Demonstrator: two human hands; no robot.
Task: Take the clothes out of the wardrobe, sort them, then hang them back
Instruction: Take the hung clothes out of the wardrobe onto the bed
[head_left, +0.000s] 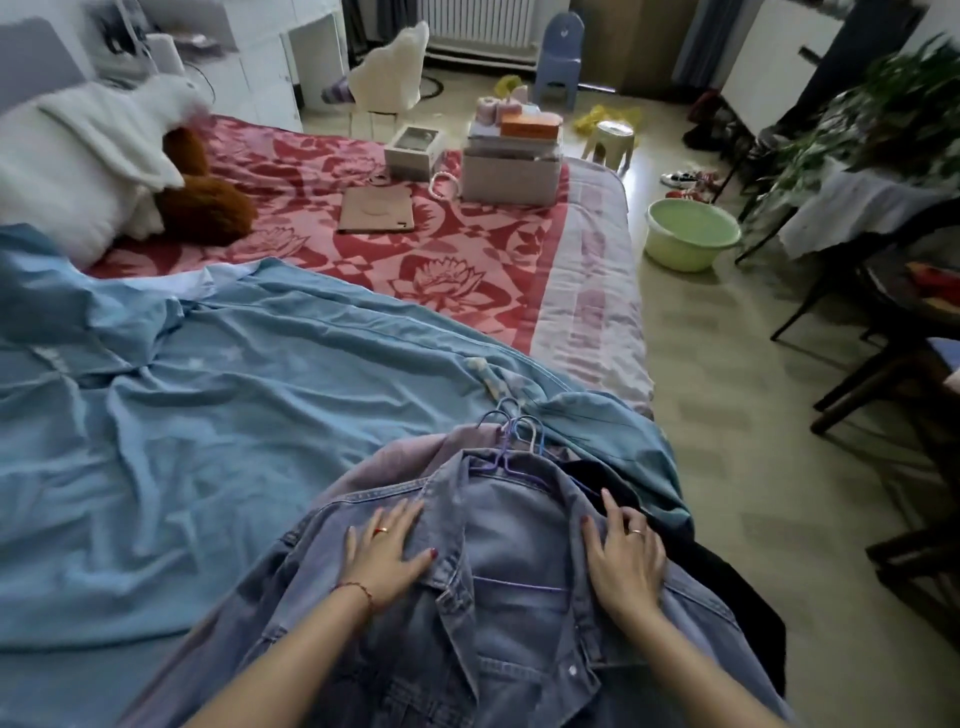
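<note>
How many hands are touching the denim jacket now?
2. The left hand lies flat on the denim jacket by its collar; the right hand rests on the opposite shoulder, fingers slightly bent.

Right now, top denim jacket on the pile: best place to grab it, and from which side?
Take the purple hanger at its hook, reaching from the far collar end. The denim jacket lies flat, front up, collar away from the person, and its hook sticks out past the collar beside other hooks, so pick the right one. Both hands, left and right, rest flat on its shoulders.
</note>
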